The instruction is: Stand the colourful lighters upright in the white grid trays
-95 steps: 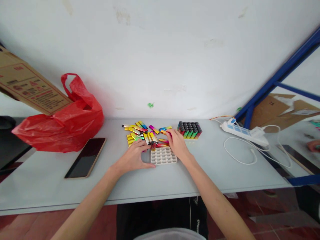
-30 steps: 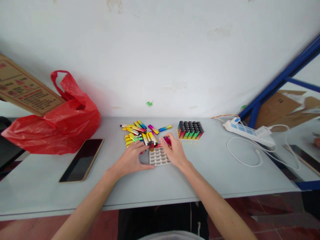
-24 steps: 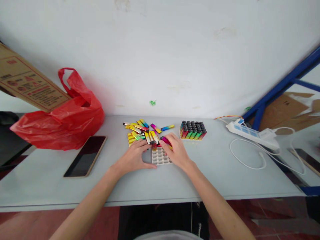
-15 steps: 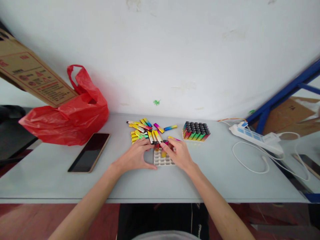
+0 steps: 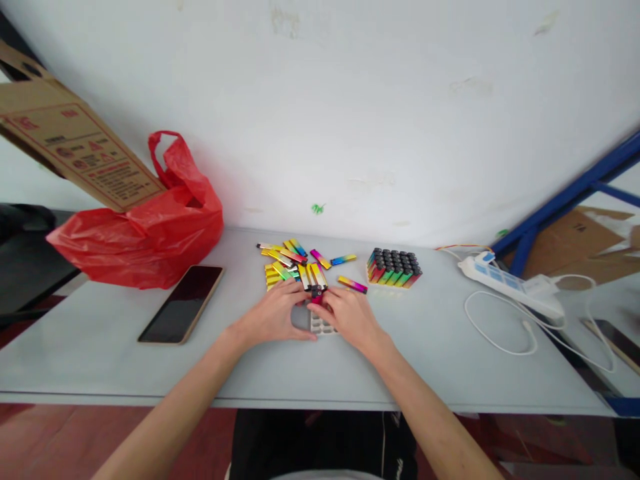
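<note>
Relative to my right hand (image 5: 353, 319): tray (image 5: 323, 325) below-left; loose lighters (image 5: 283, 255) behind-left; lighter block (image 5: 393, 268) behind-right; phone (image 5: 181, 305) left; power strip (image 5: 510, 285) right.

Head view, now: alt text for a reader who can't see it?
Two hands work a lighter at a pale tray. Loose lighters lie behind; an upright block of lighters stands to the right.

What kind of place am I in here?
Possibly a small workshop or packing room: rainbow-coloured lighters standing in a block, a white plastic power strip and a printed brown cardboard box.
</note>
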A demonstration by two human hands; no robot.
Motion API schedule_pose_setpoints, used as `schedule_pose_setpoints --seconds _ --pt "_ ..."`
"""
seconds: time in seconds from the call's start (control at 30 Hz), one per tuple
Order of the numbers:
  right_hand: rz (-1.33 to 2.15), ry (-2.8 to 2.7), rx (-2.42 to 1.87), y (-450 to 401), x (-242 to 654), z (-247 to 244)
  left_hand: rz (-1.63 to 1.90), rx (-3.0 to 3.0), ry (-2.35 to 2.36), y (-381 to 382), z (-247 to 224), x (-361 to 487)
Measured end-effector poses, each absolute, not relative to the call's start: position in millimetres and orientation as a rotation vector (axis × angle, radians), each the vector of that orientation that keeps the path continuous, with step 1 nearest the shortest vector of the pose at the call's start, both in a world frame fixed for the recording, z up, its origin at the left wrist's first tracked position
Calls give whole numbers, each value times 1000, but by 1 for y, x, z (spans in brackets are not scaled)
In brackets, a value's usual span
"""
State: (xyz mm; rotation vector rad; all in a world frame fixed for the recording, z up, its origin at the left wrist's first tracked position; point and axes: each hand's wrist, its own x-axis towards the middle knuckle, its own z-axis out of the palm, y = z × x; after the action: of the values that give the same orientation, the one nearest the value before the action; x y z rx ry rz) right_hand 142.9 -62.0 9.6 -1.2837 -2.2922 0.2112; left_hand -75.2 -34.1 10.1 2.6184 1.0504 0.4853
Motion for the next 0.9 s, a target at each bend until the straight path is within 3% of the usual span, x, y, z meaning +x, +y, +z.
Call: schedule_pose_setpoints --seconds 0.13,0.27,0.47,0.63,0.8,0.9 --pt "334 -2117 -1205 -59 151 9 467 2608 1084 -34 10 -76" --pt "237 -1967 -1232 -30 165 14 462 2604 1100 -34 10 -77" --pt "119 -2400 -1652 29 157 26 492 2632 1078 -32 8 -78" --pt "112 -2466 -1761 38 153 33 531 2637 1057 -32 6 -78" --pt "101 -2356 -1645 32 164 32 547 2637 1067 -33 5 -78" --pt "403 -1970 -1387 25 169 29 559 2637 1067 -35 5 -78"
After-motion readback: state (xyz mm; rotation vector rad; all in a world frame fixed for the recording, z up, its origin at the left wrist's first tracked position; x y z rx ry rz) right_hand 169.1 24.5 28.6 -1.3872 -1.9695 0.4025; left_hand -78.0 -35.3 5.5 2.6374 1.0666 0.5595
